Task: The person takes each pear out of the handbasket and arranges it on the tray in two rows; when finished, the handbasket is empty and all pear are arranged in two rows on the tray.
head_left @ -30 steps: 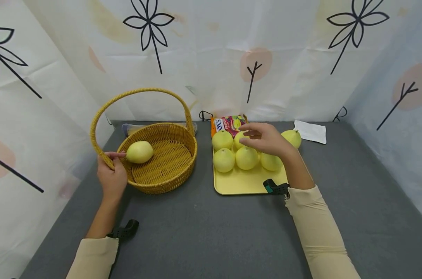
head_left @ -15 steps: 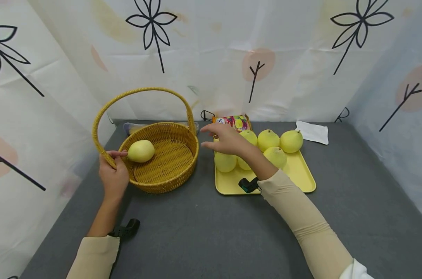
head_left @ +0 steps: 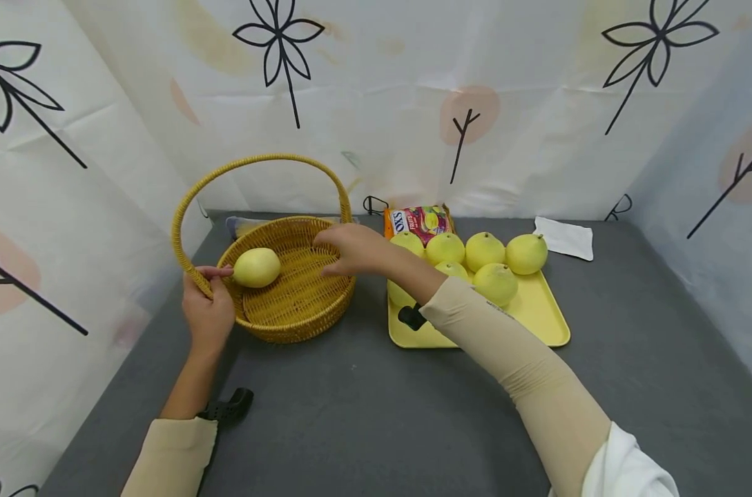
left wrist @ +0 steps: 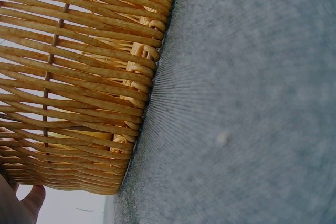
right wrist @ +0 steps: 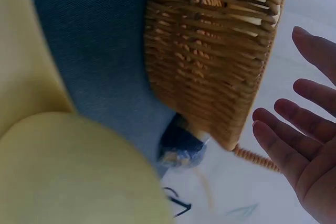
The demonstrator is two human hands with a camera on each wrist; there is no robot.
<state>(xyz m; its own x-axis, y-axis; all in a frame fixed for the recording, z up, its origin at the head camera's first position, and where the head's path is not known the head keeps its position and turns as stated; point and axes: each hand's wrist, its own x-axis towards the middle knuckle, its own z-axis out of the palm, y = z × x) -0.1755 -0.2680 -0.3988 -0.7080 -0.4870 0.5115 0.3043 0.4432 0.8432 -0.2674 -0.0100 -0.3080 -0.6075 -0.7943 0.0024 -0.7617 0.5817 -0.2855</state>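
A golden woven basket (head_left: 295,321) with a tall arched handle (head_left: 257,160) stands at the left of the table. My left hand (head_left: 209,310) grips the handle's base at the left rim. Its index finger reaches the one round yellow-green fruit (head_left: 257,268) inside, at the basket's left. The left wrist view shows the thumb (left wrist: 32,203) against the woven side. My right hand (head_left: 353,250) extends over the basket's right rim, fingers spread and holding nothing; the right wrist view also shows these spread fingers (right wrist: 294,145).
Right of the basket, a yellow tray (head_left: 540,324) holds several more yellow-green fruits (head_left: 496,284), partly hidden by the right arm. A colourful snack bag (head_left: 420,221) lies behind it, beside a white tissue (head_left: 565,239). Something plastic-wrapped (right wrist: 184,145) sits behind the basket.
My right hand has moved left from above the tray's fruits to over the basket's right side. The left hand keeps its hold on the handle, and the fruit inside stays in place.
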